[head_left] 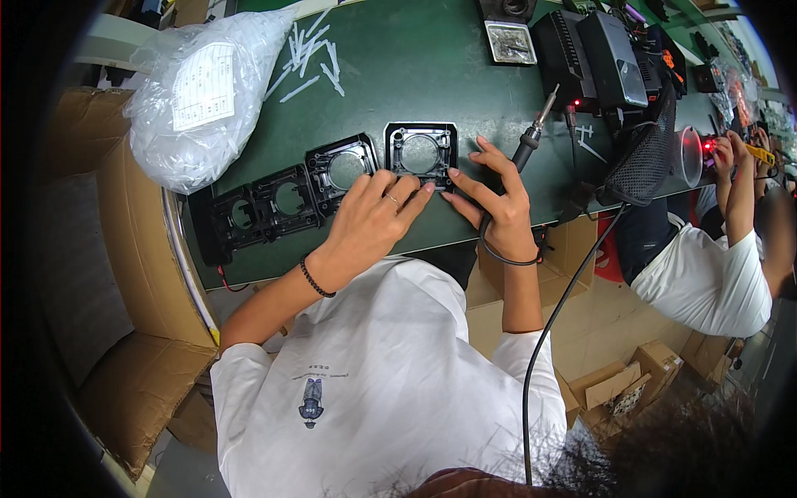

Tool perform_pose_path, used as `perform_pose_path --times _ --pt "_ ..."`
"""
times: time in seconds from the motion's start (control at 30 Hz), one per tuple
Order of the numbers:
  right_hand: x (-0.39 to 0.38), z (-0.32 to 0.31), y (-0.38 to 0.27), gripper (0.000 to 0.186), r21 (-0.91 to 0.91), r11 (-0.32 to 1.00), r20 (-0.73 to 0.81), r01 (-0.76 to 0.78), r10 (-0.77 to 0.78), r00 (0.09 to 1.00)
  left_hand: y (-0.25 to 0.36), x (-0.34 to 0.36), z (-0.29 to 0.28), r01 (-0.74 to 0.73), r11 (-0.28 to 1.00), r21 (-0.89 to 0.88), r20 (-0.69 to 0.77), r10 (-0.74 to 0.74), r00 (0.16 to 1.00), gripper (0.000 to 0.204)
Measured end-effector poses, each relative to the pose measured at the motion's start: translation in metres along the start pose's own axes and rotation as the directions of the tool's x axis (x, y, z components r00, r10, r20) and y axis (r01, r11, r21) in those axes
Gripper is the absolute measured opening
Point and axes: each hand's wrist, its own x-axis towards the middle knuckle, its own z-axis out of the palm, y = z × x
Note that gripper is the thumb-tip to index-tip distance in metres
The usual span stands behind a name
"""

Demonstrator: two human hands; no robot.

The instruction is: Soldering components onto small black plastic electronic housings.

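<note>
A black square plastic housing with a round opening [421, 133] lies on the green bench in front of me. My left hand [378, 212] is closed at its lower edge, fingertips pressed there. My right hand [502, 199] has fingertips at the housing's lower right corner. A soldering iron [530, 143] is tucked in that same hand, its tip pointing up and away to the right; its cable loops below the palm. Left of the housing, several similar black housings [286, 203] lie in a slanting row, the nearest one partly behind my left hand.
A full clear plastic bag with a paper label [203, 87] sits at the far left, beside scattered white sticks [307, 54]. Soldering equipment [610, 58] and a small metal tray [510, 43] stand at the back right. A co-worker [706, 266] works at the right. Cardboard boxes [149, 241] flank the bench.
</note>
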Motion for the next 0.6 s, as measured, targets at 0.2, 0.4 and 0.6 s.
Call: perform_pose_path --times 0.2,0.4,0.6 --pt "0.000 0.001 0.003 0.036 0.005 1.000 -0.004 0.003 -0.003 1.000 -0.001 -0.009 -0.015 0.001 0.998 0.061 0.080 -0.006 0.997 0.052" --pt "0.004 -0.002 -0.002 0.040 0.020 1.000 0.041 -0.021 0.020 0.999 -0.005 -0.010 -0.016 0.019 0.994 0.105 0.040 -0.023 0.999 0.045" --pt "0.003 0.000 0.003 0.036 -0.012 1.000 0.010 0.020 -0.020 1.000 -0.024 -0.002 -0.015 -0.029 0.999 -0.015 0.041 0.030 0.999 0.039"
